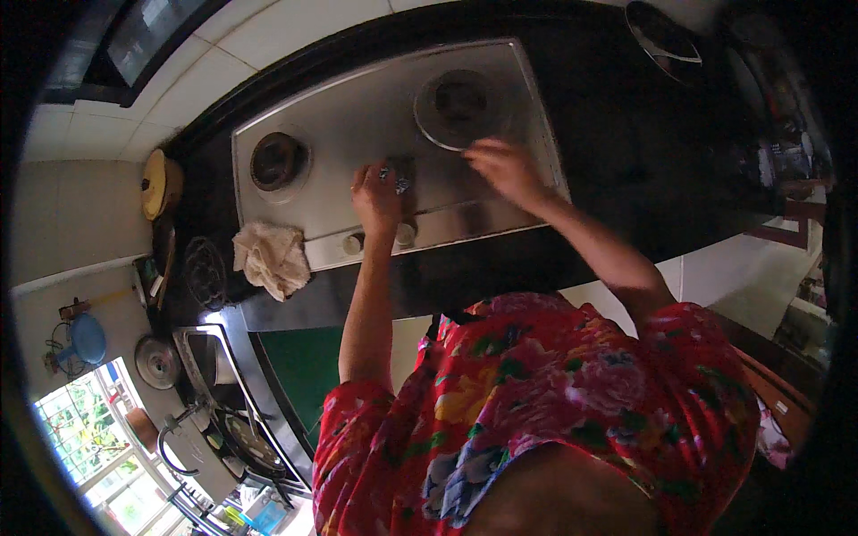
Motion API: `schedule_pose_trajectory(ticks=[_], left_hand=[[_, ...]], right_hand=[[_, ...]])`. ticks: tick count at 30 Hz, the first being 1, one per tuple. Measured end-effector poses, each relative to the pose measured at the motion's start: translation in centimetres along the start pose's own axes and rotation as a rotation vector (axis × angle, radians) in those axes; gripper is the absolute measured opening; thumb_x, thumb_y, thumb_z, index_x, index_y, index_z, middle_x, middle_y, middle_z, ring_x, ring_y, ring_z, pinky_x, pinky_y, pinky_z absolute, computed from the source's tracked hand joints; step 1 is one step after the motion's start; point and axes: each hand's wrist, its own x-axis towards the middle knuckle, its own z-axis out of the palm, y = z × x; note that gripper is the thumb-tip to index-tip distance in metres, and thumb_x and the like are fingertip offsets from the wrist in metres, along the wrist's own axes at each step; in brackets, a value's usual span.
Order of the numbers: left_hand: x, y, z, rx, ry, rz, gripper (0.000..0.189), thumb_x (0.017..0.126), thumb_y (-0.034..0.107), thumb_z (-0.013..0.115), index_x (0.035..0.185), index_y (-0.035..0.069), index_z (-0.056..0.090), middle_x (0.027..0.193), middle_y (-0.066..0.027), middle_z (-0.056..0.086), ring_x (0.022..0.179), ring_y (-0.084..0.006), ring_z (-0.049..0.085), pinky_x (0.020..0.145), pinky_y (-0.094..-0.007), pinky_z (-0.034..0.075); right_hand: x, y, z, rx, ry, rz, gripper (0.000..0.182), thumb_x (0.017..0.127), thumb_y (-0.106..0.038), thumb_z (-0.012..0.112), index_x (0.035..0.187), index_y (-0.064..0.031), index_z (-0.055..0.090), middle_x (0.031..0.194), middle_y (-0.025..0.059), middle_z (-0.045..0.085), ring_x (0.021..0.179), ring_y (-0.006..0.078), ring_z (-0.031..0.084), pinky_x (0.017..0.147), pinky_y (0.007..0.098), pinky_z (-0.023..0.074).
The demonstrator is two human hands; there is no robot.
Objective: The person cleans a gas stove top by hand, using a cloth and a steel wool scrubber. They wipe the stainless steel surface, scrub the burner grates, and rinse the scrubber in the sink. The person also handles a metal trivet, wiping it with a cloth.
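Observation:
Before me lies a stainless steel gas cooktop (355, 134) with a burner at each end. My left hand (377, 197) is closed around a shiny scouring pad (401, 184) at the middle of the cooktop, just above two control knobs (406, 234). My right hand (499, 167) is by the near edge of the right burner (461, 100), its fingers bent; nothing is plainly seen in it. The left burner (276, 161) shows a dark round centre. A crumpled beige cloth (271, 260) lies over the cooktop's near left corner.
A burner grate (205, 271) rests on the dark counter left of the cloth. Beyond it is a yellow pot (161, 184). Lower left, a sink (224, 348) holds a large pan (249, 442), near a curved faucet (167, 445). A round rimmed object (663, 40) stands at the upper right.

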Motion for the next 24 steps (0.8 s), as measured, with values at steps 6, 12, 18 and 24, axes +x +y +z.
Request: schedule_pose_trajectory(ticks=[6,12,18,24], left_hand=[[0.2,-4.0,0.0,-0.107,-0.124,0.049,0.016,0.070,0.006,0.061,0.085,0.008,0.063,0.076,-0.0101,0.062,0.071,-0.0289,0.061,0.064,-0.0363,0.048],[0.1,-1.4,5.1,-0.122,-0.285,0.272,0.025,0.071,0.004,0.055,0.095,0.006,0.059,0.088,-0.0136,0.061,0.081,-0.0303,0.059,0.070,-0.0369,0.048],[-0.7,8.2,11.5,0.175,-0.448,0.596,0.040,0.071,0.007,0.054,0.109,-0.002,0.053,0.116,-0.0188,0.050,0.104,-0.0314,0.049,0.088,-0.0374,0.041],[7.1,15.2,14.1,0.431,-0.649,0.677,0.036,0.074,0.016,0.055,0.107,0.003,0.059,0.118,-0.0176,0.051,0.116,-0.0313,0.041,0.099,-0.0530,0.025]], right_hand=[[4.8,1.1,14.6,-0.159,-0.026,-0.283,0.023,0.066,-0.008,0.066,0.088,-0.0044,0.060,0.090,0.0082,0.056,0.091,0.0274,0.052,0.075,0.0364,0.0458],[1.4,6.7,11.7,-0.221,0.066,-0.140,0.021,0.067,-0.004,0.061,0.088,-0.0049,0.059,0.090,0.0103,0.054,0.091,0.0292,0.051,0.077,0.0376,0.0440],[-0.4,6.7,-0.9,-0.443,-0.066,0.039,0.023,0.071,-0.006,0.056,0.094,-0.0056,0.060,0.102,0.0116,0.055,0.098,0.0325,0.051,0.081,0.0389,0.0446],[4.5,14.5,-5.8,-0.547,-0.028,-0.016,0.024,0.076,-0.006,0.052,0.098,-0.0061,0.060,0.100,0.0114,0.057,0.093,0.0310,0.054,0.075,0.0394,0.0452]])
